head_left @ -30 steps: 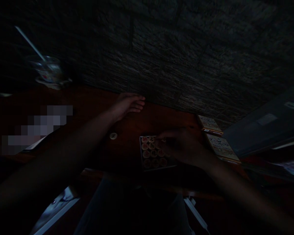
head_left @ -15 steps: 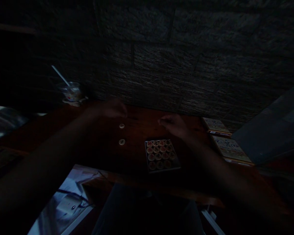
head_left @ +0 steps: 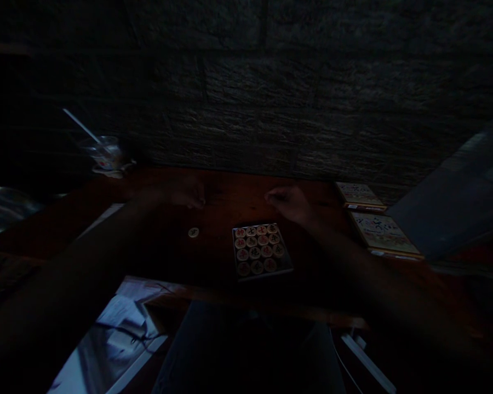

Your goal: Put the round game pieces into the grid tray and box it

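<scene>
left hand (head_left: 184, 192): bare | right hand (head_left: 288, 201): bare | lap: dark grey cloth (head_left: 246, 350)

Bare table (head_left: 234, 200) between the fingers of the left hand (head_left: 184, 194) and the right hand (head_left: 287, 201). Just short of the left fingers, one loose disc (head_left: 193, 232); short of the right fingers, a tray of discs (head_left: 261, 251). Past both, a brick wall (head_left: 246, 109). Outward of the right fingers, two boxes (head_left: 359, 195).

Mid-table (head_left: 238, 203), a tray (head_left: 286, 266) with discs (head_left: 254, 253) in it. Left of the tray, apart, a loose disc (head_left: 193, 232). Behind that disc, the left hand (head_left: 184, 194); behind the tray's far right corner, the right hand (head_left: 290, 202). At the far left corner, by the wall (head_left: 271, 109), a cup (head_left: 104, 153). Right of the tray, a far box (head_left: 359, 196) and, before it, a near box (head_left: 384, 232). Below the near edge, to the left, papers (head_left: 119, 328).
</scene>
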A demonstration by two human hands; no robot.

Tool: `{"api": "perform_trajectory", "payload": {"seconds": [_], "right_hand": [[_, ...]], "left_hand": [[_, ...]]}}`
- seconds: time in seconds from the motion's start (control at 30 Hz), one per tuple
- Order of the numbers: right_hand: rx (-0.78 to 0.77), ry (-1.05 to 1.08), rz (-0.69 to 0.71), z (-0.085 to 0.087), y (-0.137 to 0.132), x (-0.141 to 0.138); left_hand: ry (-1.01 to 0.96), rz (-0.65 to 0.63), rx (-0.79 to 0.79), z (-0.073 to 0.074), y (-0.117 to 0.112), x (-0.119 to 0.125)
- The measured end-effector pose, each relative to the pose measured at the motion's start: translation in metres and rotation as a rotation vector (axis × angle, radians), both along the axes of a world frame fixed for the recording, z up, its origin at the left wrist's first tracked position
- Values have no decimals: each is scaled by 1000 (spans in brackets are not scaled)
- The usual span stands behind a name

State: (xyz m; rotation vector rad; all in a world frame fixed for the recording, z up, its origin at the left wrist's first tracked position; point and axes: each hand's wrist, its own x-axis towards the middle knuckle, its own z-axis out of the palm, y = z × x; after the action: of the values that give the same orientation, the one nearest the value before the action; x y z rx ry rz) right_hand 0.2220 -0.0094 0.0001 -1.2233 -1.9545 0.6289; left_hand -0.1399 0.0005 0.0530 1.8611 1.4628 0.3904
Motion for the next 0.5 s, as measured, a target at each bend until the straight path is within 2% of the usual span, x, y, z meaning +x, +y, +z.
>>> {"api": "perform_trajectory", "payload": {"seconds": [0.1,0.17,0.3,0.37,0.43,0.5], "right_hand": [[-12,0,10,0,-1,0],[-30,0,-11,0,-1,1],[-43,36,-54,0,1,4],[-41,70,-66,0,1,5],[-40,115,-79,0,0,4],[-44,158,-85,-1,-1,1]], "left_hand": [[-148,23,-14,5,3,23],[-289,82,29,15,5,41],[-614,243,356,45,12,72],[-864,350,485,57,15,83],[-1013,385,487,59,16,95],[-1055,383,421,49,13,109]]}}
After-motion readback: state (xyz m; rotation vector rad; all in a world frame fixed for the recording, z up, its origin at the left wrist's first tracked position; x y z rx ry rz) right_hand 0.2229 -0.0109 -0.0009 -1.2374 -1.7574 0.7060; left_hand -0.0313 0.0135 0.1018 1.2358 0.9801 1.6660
